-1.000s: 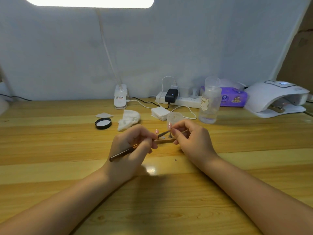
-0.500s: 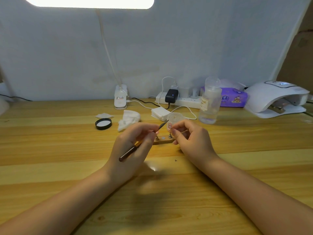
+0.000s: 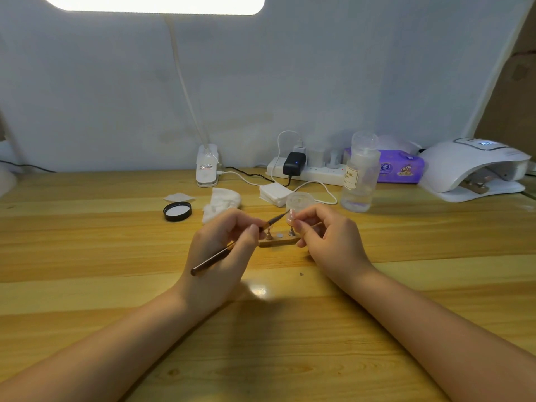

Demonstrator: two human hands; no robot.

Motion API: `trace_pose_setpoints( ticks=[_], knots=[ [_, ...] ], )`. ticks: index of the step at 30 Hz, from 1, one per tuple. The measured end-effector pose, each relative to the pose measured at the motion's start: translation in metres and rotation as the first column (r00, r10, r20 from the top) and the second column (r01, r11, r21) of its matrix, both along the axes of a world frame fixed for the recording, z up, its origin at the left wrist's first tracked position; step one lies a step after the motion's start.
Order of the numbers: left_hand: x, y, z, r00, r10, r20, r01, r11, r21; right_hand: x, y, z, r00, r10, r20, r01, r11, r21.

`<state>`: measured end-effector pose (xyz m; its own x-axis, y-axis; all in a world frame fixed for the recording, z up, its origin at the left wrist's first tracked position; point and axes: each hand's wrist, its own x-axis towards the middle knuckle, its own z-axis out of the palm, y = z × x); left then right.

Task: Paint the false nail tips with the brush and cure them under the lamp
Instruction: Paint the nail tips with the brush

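Landmark: the wooden stand (image 3: 277, 241), a small block on the wooden table (image 3: 87, 256).

Nearest, just before the stand: left hand (image 3: 222, 250) curls round the brush (image 3: 232, 249) in a pen grip, handle trailing back toward the wrist, bristle end reaching over the stand to the nail tip (image 3: 290, 216). Probably held this way for fine control of the stroke.

Right of the stand: right hand (image 3: 327, 239), fingers curled, appears to pinch the post carrying the tip, steadying it against the brush. Exact contact too small to tell. A second post (image 3: 269, 235) stands bare on the stand's left part.

Just behind the stand: a small clear jar (image 3: 300, 200), close to the brush path; a careless withdrawal could knock it. Behind-left: crumpled wipe (image 3: 222, 203), black lid (image 3: 177, 211). Behind-right: clear bottle (image 3: 359, 175).

Far behind-right: curing lamp (image 3: 472, 166), opening facing the table; another holder seems to sit inside. The bottle stands partly between stand and lamp, so the carry needs a path round it.
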<state>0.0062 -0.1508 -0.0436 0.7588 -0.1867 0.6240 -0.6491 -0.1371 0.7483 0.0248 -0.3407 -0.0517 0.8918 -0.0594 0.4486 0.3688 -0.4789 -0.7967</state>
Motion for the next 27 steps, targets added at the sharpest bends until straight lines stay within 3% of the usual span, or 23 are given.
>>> trace_pose_setpoints(
  ticks=[5,11,20,27],
  knots=[
    [-0.0005,-0.0002,0.0003,1.0,-0.001,-0.005,0.001,0.998,0.061,0.0008,0.0001,-0.0007,1.0,0.008,-0.014,-0.008,1.0,0.0],
    [-0.0016,0.0003,0.0002,0.999,-0.024,-0.025,0.023,0.999,-0.023,0.0002,0.0,-0.0013,1.0,0.017,-0.011,-0.017,1.0,0.012],
    [-0.0004,-0.0027,0.0007,1.0,0.022,-0.005,-0.022,1.0,-0.014,-0.0013,0.0008,0.0,0.998,0.054,-0.014,-0.054,0.998,0.025],
    [-0.0027,-0.0009,-0.0017,0.996,-0.076,-0.053,0.073,0.996,-0.05,-0.002,0.0002,0.0005,0.998,0.064,-0.014,-0.064,0.998,0.021]
  ],
)
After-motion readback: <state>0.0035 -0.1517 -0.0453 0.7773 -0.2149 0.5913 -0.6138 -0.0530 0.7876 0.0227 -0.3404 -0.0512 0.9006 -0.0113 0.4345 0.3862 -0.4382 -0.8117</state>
